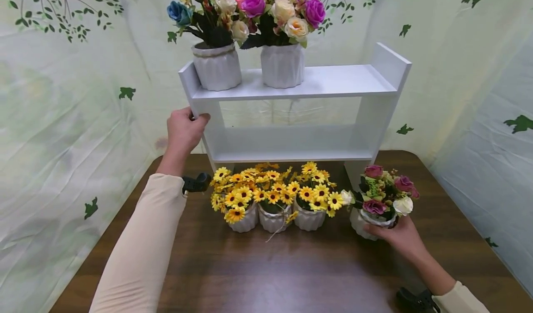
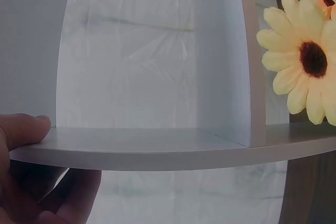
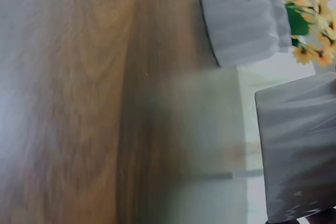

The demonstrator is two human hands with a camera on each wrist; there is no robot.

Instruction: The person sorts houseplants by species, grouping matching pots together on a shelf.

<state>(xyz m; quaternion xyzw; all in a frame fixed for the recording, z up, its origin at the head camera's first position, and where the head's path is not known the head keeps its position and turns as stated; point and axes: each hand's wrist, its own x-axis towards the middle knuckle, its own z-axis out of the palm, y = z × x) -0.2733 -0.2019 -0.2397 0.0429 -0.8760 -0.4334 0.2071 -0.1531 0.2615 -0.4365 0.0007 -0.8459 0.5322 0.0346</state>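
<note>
My left hand (image 1: 185, 130) grips the left side panel of a white two-tier shelf (image 1: 291, 145). In the left wrist view the thumb (image 2: 26, 129) lies on one face of that panel (image 2: 152, 161) and the fingers curl behind the other. My right hand (image 1: 401, 238) holds a white fluted pot (image 1: 360, 225) of dusky pink and white roses (image 1: 376, 195), thumb across its front. That pot (image 3: 299, 150) is upright beside the shelf's right leg. To its left, yellow daisies (image 1: 275, 188) fill several white pots (image 1: 310, 218) in a row before the shelf.
On the top shelf stand a pot with blue and cream roses (image 1: 217, 67) and another with purple and peach roses (image 1: 283, 67). The shelf stands toward the back of a brown wooden table (image 1: 266, 276). A leaf-patterned curtain (image 1: 83, 132) hangs behind.
</note>
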